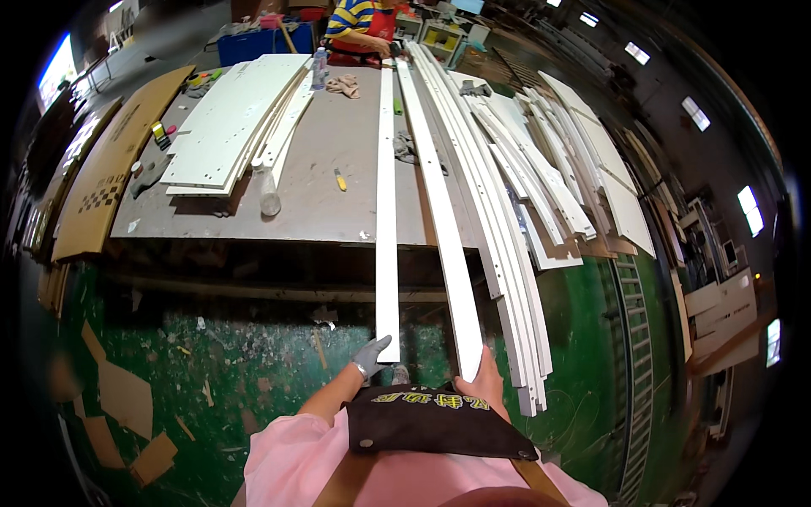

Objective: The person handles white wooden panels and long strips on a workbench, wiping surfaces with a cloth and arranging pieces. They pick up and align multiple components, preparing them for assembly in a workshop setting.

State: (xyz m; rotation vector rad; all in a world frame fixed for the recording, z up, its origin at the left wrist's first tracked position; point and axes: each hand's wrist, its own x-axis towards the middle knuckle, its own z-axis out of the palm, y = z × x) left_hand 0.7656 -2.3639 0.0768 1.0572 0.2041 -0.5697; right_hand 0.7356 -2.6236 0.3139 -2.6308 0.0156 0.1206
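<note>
My gloved left hand (372, 356) grips the near end of a long white board strip (387, 211) lying along the grey worktop (338, 160); my bare right hand (483, 378) holds a second white strip (439, 220); stacked white panels (524, 194) crowd the right side; a clear plastic bottle (269, 193) lies left.

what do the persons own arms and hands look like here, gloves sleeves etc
The left hand wears a grey knit work glove. The right hand is bare, with no glove. Both arms come out of short pink sleeves, so the forearms are uncovered. A dark brown apron bib with yellow lettering and brown straps sits over the pink top between the arms. No watch or jewellery shows.
</note>
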